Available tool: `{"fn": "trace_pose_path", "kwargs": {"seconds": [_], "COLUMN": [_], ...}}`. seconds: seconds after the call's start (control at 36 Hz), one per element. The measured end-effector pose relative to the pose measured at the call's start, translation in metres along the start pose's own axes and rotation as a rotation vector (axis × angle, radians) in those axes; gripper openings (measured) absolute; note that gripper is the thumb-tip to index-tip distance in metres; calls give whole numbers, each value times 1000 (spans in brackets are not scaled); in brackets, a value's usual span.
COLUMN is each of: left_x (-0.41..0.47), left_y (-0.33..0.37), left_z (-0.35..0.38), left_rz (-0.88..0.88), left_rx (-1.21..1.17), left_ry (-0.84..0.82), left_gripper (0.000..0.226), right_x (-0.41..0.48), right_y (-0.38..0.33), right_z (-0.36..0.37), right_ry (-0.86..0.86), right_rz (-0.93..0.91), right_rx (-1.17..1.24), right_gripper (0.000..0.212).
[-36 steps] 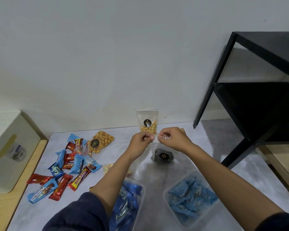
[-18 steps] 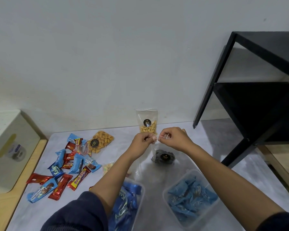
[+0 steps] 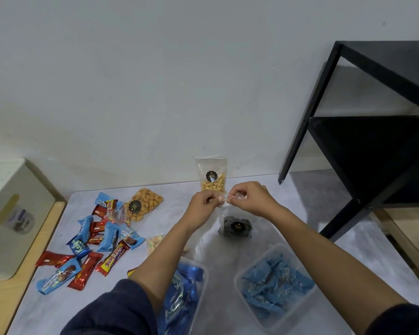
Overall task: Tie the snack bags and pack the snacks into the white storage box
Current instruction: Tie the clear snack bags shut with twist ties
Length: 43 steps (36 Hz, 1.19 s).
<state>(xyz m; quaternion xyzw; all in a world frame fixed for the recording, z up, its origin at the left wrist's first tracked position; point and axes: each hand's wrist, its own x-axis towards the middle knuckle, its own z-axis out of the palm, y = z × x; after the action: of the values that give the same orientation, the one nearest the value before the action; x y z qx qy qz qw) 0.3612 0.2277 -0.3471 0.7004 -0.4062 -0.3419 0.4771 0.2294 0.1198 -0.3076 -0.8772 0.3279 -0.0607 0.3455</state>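
At the far left a white storage box (image 3: 41,189) stands on a light wooden ledge (image 3: 7,301), apart from the snacks. Beside the ledge a pale grey marbled tabletop (image 3: 58,313) runs up to a plain white wall (image 3: 155,81). Loose wrapped bars (image 3: 94,243), red and blue, lie scattered on its left part, with a flat bag of orange-brown snacks (image 3: 144,207) just behind them. A bag of peanuts (image 3: 212,175) stands upright against the wall. In front of it the left hand (image 3: 205,205) and right hand (image 3: 250,198) are held close together above the tabletop, each with curled fingers pinching one end of a thin white tie (image 3: 235,197). Below them lies a clear bag of dark snacks (image 3: 235,227). Nearer the person sit two clear tubs, the left tub (image 3: 205,274) holding dark blue wrappers and the right tub (image 3: 238,286) light blue ones. A black shelf unit (image 3: 361,141) stands at the right.
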Motion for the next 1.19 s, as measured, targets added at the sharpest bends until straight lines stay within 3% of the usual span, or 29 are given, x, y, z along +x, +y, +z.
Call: {"fn": "trace_pose_path", "kwargs": {"seconds": [0.17,0.33,0.58,0.78,0.89,1.06,1.11,1.19], "left_x": [0,1,3,2,-3,-14,-16,-18], "left_y": [-1,3,0,-1,-3,-2,2,7], "left_z": [-4,0,-7,-7,1,16,22,31], "left_rz": [11,36,34,18,53,-22,-45,-26], "left_rx": [64,114,69,23,28,-53,-95,-159], "left_ry": [75,87,132,183,321,549,507,409], "left_gripper": [16,15,11,8,5,21,13,13], "right_x": [-4,-2,-6,0,0,-5,-6,-8], "right_y": [16,21,25,34,32,30,30,29], "right_z": [-15,-15,-21,-18,-14,-14,-13,-11], "right_ry": [-57,-51,-23,25,48,81,76,66], "right_rz": [21,86,97,128,126,79,50,-10], "right_rx": [43,64,252,135,110,34,0,-82], "right_gripper": [6,21,4,14,14,28,27,8]}}
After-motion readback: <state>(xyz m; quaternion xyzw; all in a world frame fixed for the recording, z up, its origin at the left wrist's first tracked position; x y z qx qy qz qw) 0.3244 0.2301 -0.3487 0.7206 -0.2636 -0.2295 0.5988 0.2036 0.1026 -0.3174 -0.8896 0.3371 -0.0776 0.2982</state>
